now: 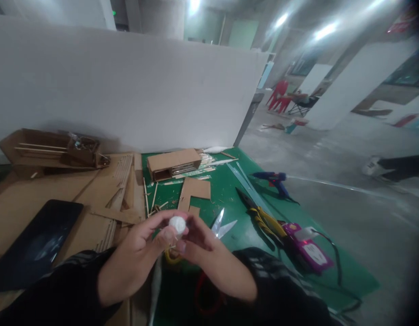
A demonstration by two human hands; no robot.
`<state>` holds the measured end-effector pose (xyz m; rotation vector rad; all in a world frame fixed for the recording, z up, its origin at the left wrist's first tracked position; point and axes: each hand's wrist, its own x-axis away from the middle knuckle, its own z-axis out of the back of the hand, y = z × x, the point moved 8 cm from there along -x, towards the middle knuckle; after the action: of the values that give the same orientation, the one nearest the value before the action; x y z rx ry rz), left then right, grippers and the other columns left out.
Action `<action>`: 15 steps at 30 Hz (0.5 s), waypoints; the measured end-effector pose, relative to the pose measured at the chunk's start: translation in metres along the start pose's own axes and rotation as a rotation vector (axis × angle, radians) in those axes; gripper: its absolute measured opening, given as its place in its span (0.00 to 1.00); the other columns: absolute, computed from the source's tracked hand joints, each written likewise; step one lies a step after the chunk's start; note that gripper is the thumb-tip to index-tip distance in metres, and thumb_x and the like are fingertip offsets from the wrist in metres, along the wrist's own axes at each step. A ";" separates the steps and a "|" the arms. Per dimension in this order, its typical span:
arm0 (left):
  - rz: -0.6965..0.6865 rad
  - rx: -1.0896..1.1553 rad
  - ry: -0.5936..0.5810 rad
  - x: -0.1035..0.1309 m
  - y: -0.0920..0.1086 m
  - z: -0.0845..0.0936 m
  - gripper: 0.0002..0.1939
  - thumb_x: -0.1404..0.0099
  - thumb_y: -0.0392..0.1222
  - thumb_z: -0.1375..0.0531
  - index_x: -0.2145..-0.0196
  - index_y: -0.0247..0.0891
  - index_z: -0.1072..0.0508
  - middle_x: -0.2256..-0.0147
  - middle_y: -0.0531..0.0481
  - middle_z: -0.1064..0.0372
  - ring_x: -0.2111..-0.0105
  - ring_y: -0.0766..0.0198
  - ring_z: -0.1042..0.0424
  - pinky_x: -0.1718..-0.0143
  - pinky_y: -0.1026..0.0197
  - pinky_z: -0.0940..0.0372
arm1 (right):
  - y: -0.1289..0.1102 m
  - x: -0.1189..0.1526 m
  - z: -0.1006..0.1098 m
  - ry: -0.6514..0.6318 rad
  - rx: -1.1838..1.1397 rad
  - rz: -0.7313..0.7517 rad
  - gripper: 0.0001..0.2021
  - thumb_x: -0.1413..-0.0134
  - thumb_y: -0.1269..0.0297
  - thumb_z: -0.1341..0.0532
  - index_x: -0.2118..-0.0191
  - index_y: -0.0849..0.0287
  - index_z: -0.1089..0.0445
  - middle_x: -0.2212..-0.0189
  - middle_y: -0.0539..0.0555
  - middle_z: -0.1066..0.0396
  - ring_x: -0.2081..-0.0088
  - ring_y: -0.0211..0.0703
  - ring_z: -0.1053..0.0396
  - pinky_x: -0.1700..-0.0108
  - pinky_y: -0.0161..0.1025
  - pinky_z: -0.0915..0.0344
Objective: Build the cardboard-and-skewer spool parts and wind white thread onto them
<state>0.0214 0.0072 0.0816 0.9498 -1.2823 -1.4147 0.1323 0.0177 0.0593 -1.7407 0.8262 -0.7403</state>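
Close together over the table's front, my left hand (141,246) and my right hand (209,253) are closed on a small white round piece (177,224). Its kind is unclear; thumbs and fingertips of both hands pinch it from either side. Just beyond my right hand lie the open blades of scissors (220,226), their handles mostly hidden or dark. A yellow loop (171,257) shows in part below my hands. Behind my fingers rests a cut piece of cardboard (197,188).
A cardboard box (173,161) and thin wooden sticks lie farther back. Rightward are pliers (263,219), a blue glue gun (273,181) and a purple device (306,249) with a cable. At left, a black tablet-like slab (42,240) lies on cardboard. A white panel (127,86) stands behind.
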 end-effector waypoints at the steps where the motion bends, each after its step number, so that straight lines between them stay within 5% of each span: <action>1: 0.009 0.046 -0.010 -0.001 -0.001 -0.002 0.20 0.31 0.53 0.46 0.46 0.43 0.30 0.54 0.46 0.28 0.52 0.58 0.31 0.51 0.61 0.36 | -0.001 -0.001 0.000 0.013 -0.009 0.026 0.22 0.46 0.59 0.33 0.46 0.53 0.37 0.58 0.51 0.34 0.63 0.33 0.35 0.63 0.30 0.35; 6: 0.050 0.167 -0.041 0.000 -0.003 -0.011 0.22 0.32 0.54 0.46 0.46 0.40 0.31 0.62 0.48 0.28 0.70 0.65 0.30 0.67 0.64 0.32 | 0.011 -0.006 -0.008 -0.055 -0.101 -0.007 0.20 0.44 0.54 0.36 0.49 0.56 0.36 0.70 0.48 0.33 0.71 0.35 0.32 0.73 0.30 0.37; 9: 0.058 0.167 -0.033 0.002 -0.004 -0.012 0.22 0.33 0.55 0.45 0.46 0.41 0.31 0.64 0.49 0.28 0.72 0.66 0.31 0.70 0.64 0.33 | 0.013 -0.007 -0.009 -0.035 -0.115 0.027 0.19 0.43 0.52 0.37 0.52 0.59 0.36 0.73 0.48 0.33 0.73 0.36 0.31 0.73 0.32 0.36; 15: 0.014 0.130 0.012 0.003 -0.002 -0.004 0.17 0.32 0.51 0.44 0.49 0.45 0.29 0.59 0.49 0.27 0.53 0.60 0.30 0.53 0.64 0.36 | 0.000 -0.001 0.000 0.068 0.238 0.168 0.12 0.35 0.56 0.46 0.56 0.59 0.35 0.76 0.46 0.40 0.76 0.32 0.42 0.74 0.31 0.43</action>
<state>0.0238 0.0035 0.0797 1.0328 -1.3824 -1.3255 0.1311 0.0187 0.0593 -1.4232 0.8806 -0.7554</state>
